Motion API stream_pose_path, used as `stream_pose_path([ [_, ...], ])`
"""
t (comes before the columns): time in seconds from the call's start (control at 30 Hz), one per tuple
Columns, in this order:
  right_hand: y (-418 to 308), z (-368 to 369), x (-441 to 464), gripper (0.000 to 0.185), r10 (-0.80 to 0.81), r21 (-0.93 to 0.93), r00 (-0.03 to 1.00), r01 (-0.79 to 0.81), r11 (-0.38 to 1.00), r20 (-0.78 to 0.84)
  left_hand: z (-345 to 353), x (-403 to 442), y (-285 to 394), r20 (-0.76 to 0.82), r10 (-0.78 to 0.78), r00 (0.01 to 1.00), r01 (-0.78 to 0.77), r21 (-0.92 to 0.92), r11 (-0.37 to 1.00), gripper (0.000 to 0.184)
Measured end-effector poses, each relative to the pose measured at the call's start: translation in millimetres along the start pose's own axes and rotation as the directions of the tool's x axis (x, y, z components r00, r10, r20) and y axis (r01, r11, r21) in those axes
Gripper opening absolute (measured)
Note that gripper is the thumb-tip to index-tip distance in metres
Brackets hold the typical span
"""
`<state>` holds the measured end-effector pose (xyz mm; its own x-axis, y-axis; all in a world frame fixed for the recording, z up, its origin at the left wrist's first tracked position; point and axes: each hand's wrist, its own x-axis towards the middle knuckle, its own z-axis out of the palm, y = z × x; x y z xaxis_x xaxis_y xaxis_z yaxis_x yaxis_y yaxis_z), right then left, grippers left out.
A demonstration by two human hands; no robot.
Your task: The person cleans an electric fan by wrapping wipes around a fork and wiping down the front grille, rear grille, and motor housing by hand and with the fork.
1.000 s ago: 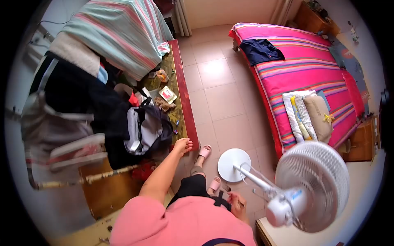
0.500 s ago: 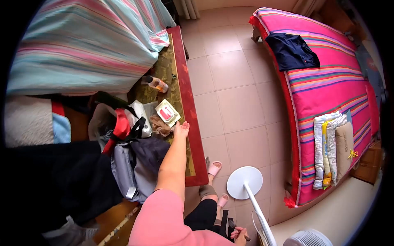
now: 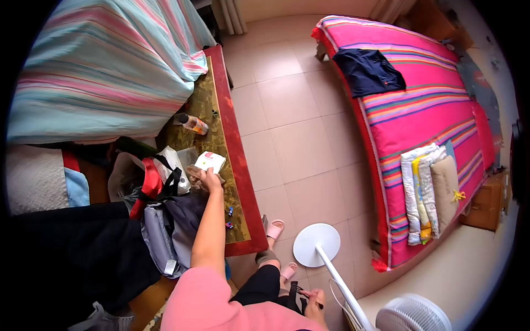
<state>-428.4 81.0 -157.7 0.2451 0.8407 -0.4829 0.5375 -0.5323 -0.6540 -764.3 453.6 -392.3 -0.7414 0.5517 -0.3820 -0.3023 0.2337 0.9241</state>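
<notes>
A white pack of wet wipes (image 3: pixel 210 161) with a red mark is tilted up above the low table (image 3: pixel 255 231). My left hand (image 3: pixel 210 180) is closed on its near edge, fingers partly hidden. Beside that hand lies a crumpled brown plastic bag (image 3: pixel 195 175). Low in the view, near my lap, my right hand (image 3: pixel 316 307) is closed round a black strap (image 3: pixel 296 295); its exact grip is hard to make out. Left of the wipes is a white packet (image 3: pixel 175 165), and a grey backpack (image 3: pixel 176 226) lies by my left forearm.
A bottle (image 3: pixel 194 124) lies on the table, with small items (image 3: pixel 229 218) near my forearm. A white fan stand (image 3: pixel 317 245) is on the tiled floor. At right is a bed (image 3: pixel 381 129) with dark folded clothing (image 3: pixel 369 71) and folded quilts (image 3: pixel 422 193).
My left hand, open and palm up beside the wipes before, has turned over and closed on the pack, which now tilts. Small items on the table have come into view. My right hand has shifted slightly.
</notes>
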Motion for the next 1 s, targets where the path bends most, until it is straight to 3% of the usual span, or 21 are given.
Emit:
stream_pose_path([
  [0.03, 8.7, 2.6, -1.2, 0.042, -0.220, -0.132, 0.975, 0.213, 0.968, -0.035, -11.3, -29.5, 15.0, 0.130, 0.079, 0.988, -0.097, 0.140, 0.985, 0.016],
  [0.07, 3.1, 2.5, -0.8, 0.037, -0.205, -0.041, 0.977, 0.203, 0.978, -0.054, -22.6, -38.7, 9.7, 0.210, 0.300, 0.930, -0.326, 0.100, 0.940, 0.015],
  [0.17, -19.6, -8.9, -3.2, 0.022, -0.205, 0.232, 0.974, 0.222, 0.947, -0.092, -47.3, -116.1, 58.2, 0.591, -0.012, 0.807, -0.018, 0.044, 0.999, 0.024],
  [0.23, -28.0, -16.3, -19.4, 0.025, -0.035, 0.482, 0.995, 0.075, 0.873, -0.092, -60.9, -165.7, 93.7, 0.801, -0.209, 0.560, -0.007, 0.257, 0.966, 0.025],
  [0.27, -25.4, -20.0, -21.4, 0.029, -0.109, 0.355, 0.975, 0.174, 0.918, -0.195, -58.4, -188.2, 107.2, 0.857, -0.260, 0.445, -0.026, 0.303, 0.953, 0.026],
  [0.3, -23.3, -26.4, -35.7, 0.033, -0.175, 0.214, 0.947, 0.236, 0.948, -0.271, -65.2, -216.7, 122.0, 0.886, -0.329, 0.326, -0.042, 0.361, 0.932, 0.027],
  [0.37, -33.3, -45.2, -58.4, 0.042, -0.144, 0.217, 0.927, 0.228, 0.949, -0.345, -70.8, -267.0, 138.4, 0.872, -0.452, 0.188, -0.032, 0.465, 0.885, 0.026],
  [0.43, -11.1, -56.1, -80.9, 0.038, -0.166, 0.280, 0.951, 0.240, 0.929, -0.262, -82.2, -326.0, 150.9, 0.840, -0.542, -0.023, 0.055, 0.543, 0.838, 0.023],
  [0.47, 8.8, -57.0, -85.1, 0.044, -0.139, 0.407, 0.976, 0.196, 0.892, -0.165, -88.2, -344.4, 140.5, 0.840, -0.527, -0.129, 0.106, 0.540, 0.835, 0.019],
  [0.5, 26.9, -51.8, -101.6, 0.054, -0.115, 0.532, 0.992, 0.122, 0.838, -0.047, -100.4, -373.2, 139.6, 0.819, -0.549, -0.166, 0.095, 0.567, 0.818, 0.019],
  [0.53, 35.1, -51.3, -115.1, 0.077, -0.151, 0.779, 0.988, 0.062, 0.624, 0.042, -108.8, -406.4, 141.3, 0.792, -0.577, -0.201, 0.121, 0.604, 0.788, 0.017],
  [0.57, 40.1, -49.0, -121.4, 0.076, -0.150, 0.824, 0.987, 0.132, 0.552, -0.058, -107.4, -431.4, 140.5, 0.777, -0.583, -0.240, 0.143, 0.622, 0.770, 0.015],
  [0.6, 47.0, -58.0, -137.8, 0.070, -0.135, 0.847, 0.990, 0.102, 0.522, -0.036, -112.9, -444.5, 128.4, 0.765, -0.572, -0.296, 0.147, 0.628, 0.764, 0.013],
  [0.67, 44.5, -77.8, -158.6, 0.064, -0.132, 0.866, 0.990, 0.108, 0.488, -0.049, -128.4, -487.4, 123.0, 0.782, -0.596, -0.180, 0.133, 0.620, 0.773, 0.018],
  [0.7, 47.4, -80.0, -170.1, 0.054, -0.094, 0.818, 0.984, 0.178, 0.547, -0.151, -136.6, -499.5, 115.1, 0.786, -0.604, -0.133, 0.097, 0.617, 0.781, 0.019],
  [0.73, 50.2, -79.9, -185.2, 0.044, -0.053, 0.763, 0.969, 0.224, 0.606, -0.243, -145.4, -514.2, 117.7, 0.823, -0.568, -0.027, -0.055, 0.566, 0.823, 0.023],
  [0.77, 49.9, -82.5, -200.6, 0.044, -0.047, 0.766, 0.965, 0.233, 0.599, -0.257, -156.7, -539.6, 130.2, 0.833, -0.536, 0.134, -0.198, 0.553, 0.809, 0.040],
  [0.83, 45.1, -89.9, -223.0, 0.033, 0.049, 0.479, 0.936, 0.134, 0.867, -0.349, -193.1, -566.0, 126.6, 0.968, -0.250, 0.026, -0.353, 0.243, 0.904, 0.070],
  [0.87, 47.0, -82.9, -229.1, 0.030, -0.001, 0.408, 0.880, 0.222, 0.886, -0.476, -203.5, -576.4, 125.5, 0.969, -0.244, 0.021, -0.360, 0.235, 0.903, 0.070],
  [0.93, 43.2, -76.3, -242.6, 0.029, -0.014, 0.408, 0.843, 0.275, 0.870, -0.538, -220.5, -588.8, 124.8, 0.943, -0.234, -0.237, -0.507, 0.086, 0.858, 0.086],
  [1.0, 42.3, -73.8, -256.2, 0.025, -0.017, 0.375, 0.784, 0.317, 0.871, -0.621, -228.1, -595.5, 126.3, 0.924, -0.276, -0.266, -0.514, 0.106, 0.851, 0.085],
])
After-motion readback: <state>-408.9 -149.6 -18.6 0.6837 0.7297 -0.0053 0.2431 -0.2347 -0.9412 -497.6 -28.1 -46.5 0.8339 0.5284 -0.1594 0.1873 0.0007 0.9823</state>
